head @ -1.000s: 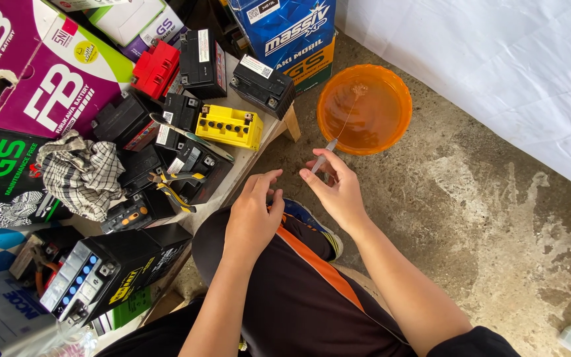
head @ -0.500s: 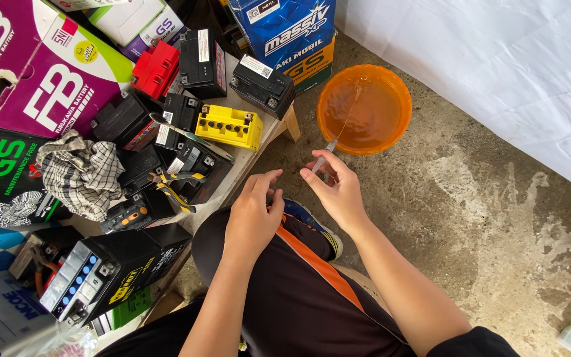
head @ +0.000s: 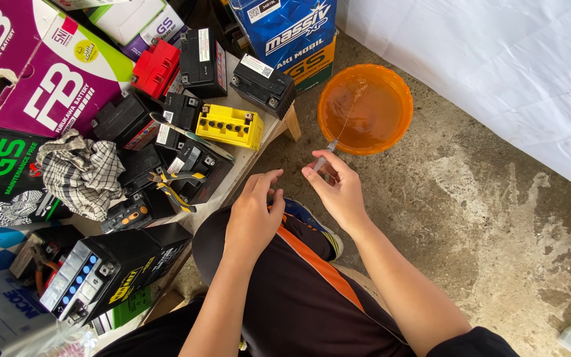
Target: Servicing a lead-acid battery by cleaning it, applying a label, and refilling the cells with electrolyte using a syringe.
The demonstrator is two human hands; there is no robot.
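Right hand (head: 342, 192) hovers over the knee, fingers pinching a small syringe (head: 323, 158) aimed at the orange basin (head: 365, 109) on the floor; left hand (head: 254, 211) loosely curled (empty) alongside. Nothing has shifted since before.

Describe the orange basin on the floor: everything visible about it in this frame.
The orange basin is round, shallow and looks like translucent plastic, with a smooth rolled rim. It sits upright on the stained concrete floor, beside the low wooden table's corner and the blue and orange carton, below the white sheet. It holds clear liquid with a slight ripple. A thin stream arcs into it from the syringe-like tool held in the right hand. No hand touches the basin.
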